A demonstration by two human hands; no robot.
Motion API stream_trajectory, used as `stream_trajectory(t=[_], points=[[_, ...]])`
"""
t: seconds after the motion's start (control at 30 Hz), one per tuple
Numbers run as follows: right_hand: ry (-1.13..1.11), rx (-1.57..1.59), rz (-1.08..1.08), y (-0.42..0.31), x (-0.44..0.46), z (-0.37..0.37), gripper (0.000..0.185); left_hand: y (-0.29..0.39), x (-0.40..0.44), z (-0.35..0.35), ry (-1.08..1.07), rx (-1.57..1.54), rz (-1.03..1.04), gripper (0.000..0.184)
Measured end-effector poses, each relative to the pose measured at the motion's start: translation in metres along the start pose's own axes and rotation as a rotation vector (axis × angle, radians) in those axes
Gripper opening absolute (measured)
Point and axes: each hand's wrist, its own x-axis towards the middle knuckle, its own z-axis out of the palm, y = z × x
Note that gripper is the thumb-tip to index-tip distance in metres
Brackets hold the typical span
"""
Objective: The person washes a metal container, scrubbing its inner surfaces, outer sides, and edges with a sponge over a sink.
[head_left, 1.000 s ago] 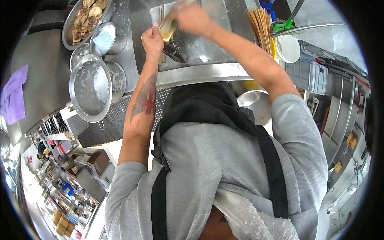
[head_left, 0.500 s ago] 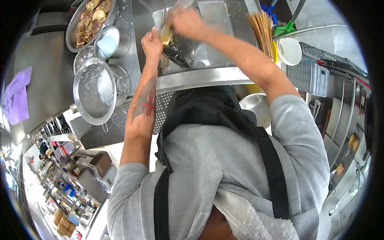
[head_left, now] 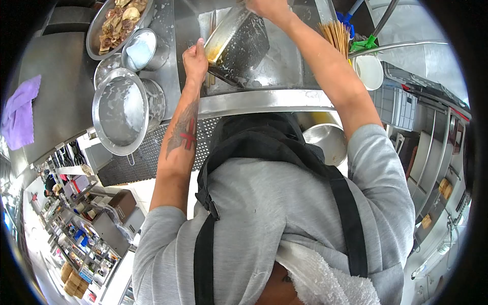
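The right hand [head_left: 270,7] has shifted toward the far side of the grey stainless-steel sink [head_left: 264,100]. Nearer the sink's front edge, the left hand [head_left: 195,62] is closed on one edge of the dark, box-shaped, apparently metal container [head_left: 246,48], tilted inside the sink. Expect a stiff, fairly heavy, slippery load; hold by its rim. Right-hand grip, farther into the sink: cannot be determined

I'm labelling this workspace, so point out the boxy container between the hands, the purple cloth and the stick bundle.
Boxy container [head_left: 245,50]: head view, on its dark, wet face.
Purple cloth [head_left: 21,113]: head view, on its middle.
Stick bundle [head_left: 335,37]: head view, midway along the sticks.
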Motion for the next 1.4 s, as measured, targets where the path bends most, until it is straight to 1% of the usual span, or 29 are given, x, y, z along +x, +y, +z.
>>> stream_trajectory(t=[0.07,0.1,0.17,0.2,0.27,0.3,0.37,0.43,0.47,0.5,0.57,0.6,0.63,0.73,0.77,0.83,0.87,0.9,0.97,1.0,1.03,1.1,1.13,1.17,1.23,1.27,1.3,1.37,1.4], points=[[-0.072,-0.200,0.026,-0.009,-0.007,0.007,0.018,0.014,-0.006,0.005,0.027,-0.053,-0.045,0.045],[-0.072,-0.202,0.026,-0.014,-0.012,0.007,0.018,0.016,-0.007,0.007,0.026,-0.055,-0.045,0.045],[-0.200,0.017,0.098,-0.025,-0.026,0.011,0.024,0.017,-0.008,0.010,0.043,-0.078,-0.056,0.052],[-0.202,0.016,0.096,-0.031,-0.042,0.029,0.024,0.013,-0.006,0.009,0.045,-0.080,-0.057,0.052],[-0.004,-0.025,-0.308,-0.048,-0.078,0.069,0.035,0.002,0.003,0.009,0.071,0.084,-0.037,0.056],[0.063,0.075,-0.438,-0.072,-0.091,0.059,0.030,0.002,0.006,0.011,0.071,0.085,-0.036,0.056],[0.009,0.020,-0.242,-0.057,-0.078,0.052,0.030,0.000,0.000,0.012,0.175,0.121,0.021,0.061],[-0.201,-0.061,-0.003,-0.044,-0.047,0.046,0.031,0.010,0.000,0.018,0.185,0.136,0.012,0.061],[-0.339,-0.067,-0.023,-0.052,-0.052,0.059,0.032,0.016,-0.003,0.019,0.187,0.154,0.000,0.062],[-0.336,-0.070,-0.013,-0.059,-0.068,0.071,0.032,0.014,-0.005,0.018,0.176,0.155,0.001,0.062],[0.168,0.094,-0.479,-0.067,-0.087,0.081,0.031,0.010,0.002,0.018,0.194,-0.005,0.017,0.057],[-0.021,0.040,-0.282,-0.064,-0.081,0.063,0.035,0.009,0.001,0.014,0.174,0.063,0.006,0.058],[-0.025,0.048,-0.278,-0.068,-0.072,0.056,0.035,0.010,-0.003,0.015,0.175,0.070,-0.001,0.058],[-0.651,-0.096,0.178,-0.081,-0.046,0.044,0.039,0.014,0.002,0.024,0.243,0.076,-0.013,0.060],[-0.642,-0.096,0.190,-0.080,-0.056,0.050,0.039,0.015,0.002,0.024,0.229,0.079,-0.007,0.060],[0.109,0.232,-0.454,-0.073,-0.081,0.071,0.026,0.017,0.001,0.021,0.271,-0.098,-0.111,0.060],[0.001,0.142,-0.262,-0.057,-0.073,0.072,0.023,0.018,-0.003,0.024,0.296,-0.030,-0.106,0.061],[0.009,0.146,-0.249,-0.044,-0.054,0.071,0.023,0.016,-0.001,0.023,0.286,-0.017,-0.105,0.061],[-0.185,0.014,0.071,-0.020,-0.023,0.065,0.026,0.013,0.002,0.020,0.196,0.209,0.105,0.062],[-0.431,-0.121,0.047,-0.038,-0.023,0.045,0.028,0.031,-0.005,0.025,0.211,0.252,0.112,0.063],[-0.420,-0.127,0.060,-0.055,-0.039,0.044,0.028,0.036,-0.007,0.025,0.197,0.251,0.123,0.063],[-0.125,0.075,-0.238,-0.078,-0.075,0.058,0.023,0.038,-0.003,0.021,0.200,0.168,0.071,0.065],[0.030,0.117,-0.260,-0.073,-0.083,0.057,0.020,0.034,-0.002,0.019,0.210,0.249,0.149,0.067],[0.037,0.120,-0.240,-0.064,-0.078,0.058,0.020,0.029,-0.002,0.018,0.192,0.262,0.150,0.067],[-0.089,0.004,-0.009,-0.022,-0.041,0.057,0.020,0.034,-0.007,0.023,0.184,0.263,0.116,0.067],[-0.171,0.016,0.116,-0.012,-0.024,0.052,0.022,0.049,-0.015,0.023,0.107,0.261,0.082,0.059],[-0.164,0.021,0.132,-0.021,-0.028,0.052,0.022,0.044,-0.013,0.020,0.092,0.272,0.085,0.059],[-0.280,-0.012,0.015,-0.053,-0.047,0.047,0.025,0.030,0.005,0.021,0.162,0.313,0.210,0.057],[-0.213,0.021,-0.097,-0.076,-0.067,0.051,0.027,0.033,0.007,0.023,0.153,0.183,0.137,0.064]])
